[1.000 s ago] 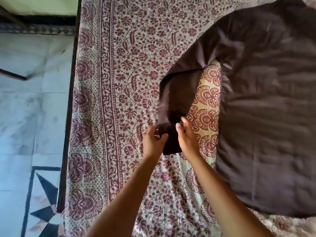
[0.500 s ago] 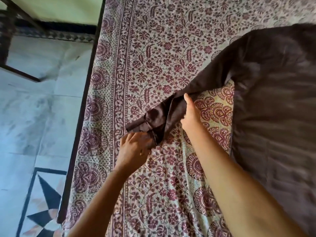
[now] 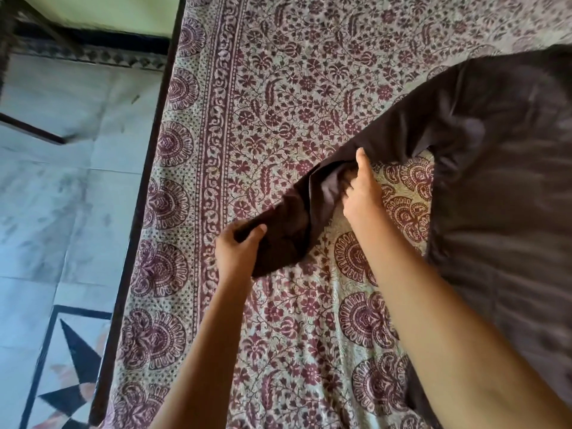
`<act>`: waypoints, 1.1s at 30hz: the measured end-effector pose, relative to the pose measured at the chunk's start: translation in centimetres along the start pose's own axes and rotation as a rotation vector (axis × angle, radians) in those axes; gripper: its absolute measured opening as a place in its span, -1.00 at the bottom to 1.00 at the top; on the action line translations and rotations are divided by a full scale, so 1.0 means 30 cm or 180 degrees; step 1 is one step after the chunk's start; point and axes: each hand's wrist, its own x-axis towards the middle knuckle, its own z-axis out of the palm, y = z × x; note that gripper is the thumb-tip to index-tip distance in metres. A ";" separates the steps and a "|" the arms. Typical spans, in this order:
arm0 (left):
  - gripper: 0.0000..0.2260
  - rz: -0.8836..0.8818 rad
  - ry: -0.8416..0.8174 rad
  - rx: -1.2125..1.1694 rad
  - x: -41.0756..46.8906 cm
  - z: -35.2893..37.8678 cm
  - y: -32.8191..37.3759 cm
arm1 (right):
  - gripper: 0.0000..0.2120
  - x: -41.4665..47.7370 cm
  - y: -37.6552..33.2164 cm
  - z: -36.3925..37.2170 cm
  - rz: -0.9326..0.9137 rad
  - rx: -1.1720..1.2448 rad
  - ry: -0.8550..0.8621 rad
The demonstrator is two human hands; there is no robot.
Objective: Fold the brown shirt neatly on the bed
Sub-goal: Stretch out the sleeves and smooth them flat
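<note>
The brown shirt (image 3: pixel 501 187) lies spread over the right side of the bed, its body flat and its sleeve (image 3: pixel 312 205) stretched down to the left. My left hand (image 3: pixel 236 249) grips the cuff end of that sleeve, thumb over the cloth. Further up the sleeve, my right hand (image 3: pixel 362 190) pinches the fabric, with the forefinger raised and the other fingers tucked into a fold. The sleeve is bunched and creased between the two hands.
A maroon floral bedsheet (image 3: pixel 278 88) covers the bed. The bed's dark left edge (image 3: pixel 145 187) runs down the frame, with pale tiled floor (image 3: pixel 62 196) beyond it. A dark furniture leg (image 3: pixel 31 128) stands at the far left.
The sleeve hung folded towards me a second ago; both hands have drawn it out to the left. My left hand moved left with the cuff, my right hand slid further up the sleeve.
</note>
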 end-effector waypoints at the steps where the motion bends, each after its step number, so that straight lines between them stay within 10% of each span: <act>1: -0.91 0.0176 0.0027 -0.0291 0.008 -0.018 0.022 | -0.44 0.006 -0.020 0.012 0.0028 0.0087 -0.0119; 6: -0.89 0.1173 0.0932 -0.0599 0.161 -0.103 0.163 | -0.63 0.037 -0.109 0.075 0.0075 0.0540 -0.0336; 12: -0.76 0.0943 0.1588 -0.0691 0.387 -0.105 0.336 | -0.65 0.092 -0.175 0.126 -0.0154 0.0743 -0.0012; 17: -0.61 0.0909 0.0532 -0.0571 0.495 -0.127 0.420 | -0.55 0.133 -0.196 0.136 -0.0157 0.0512 0.0338; 21: -0.32 0.1603 -0.0175 0.1105 0.548 -0.165 0.397 | -0.49 0.166 -0.185 0.128 -0.0190 0.0510 0.0378; 33: -0.65 0.1733 0.1611 0.1701 0.642 -0.161 0.420 | -0.61 0.199 -0.135 0.148 0.0144 0.0666 0.0018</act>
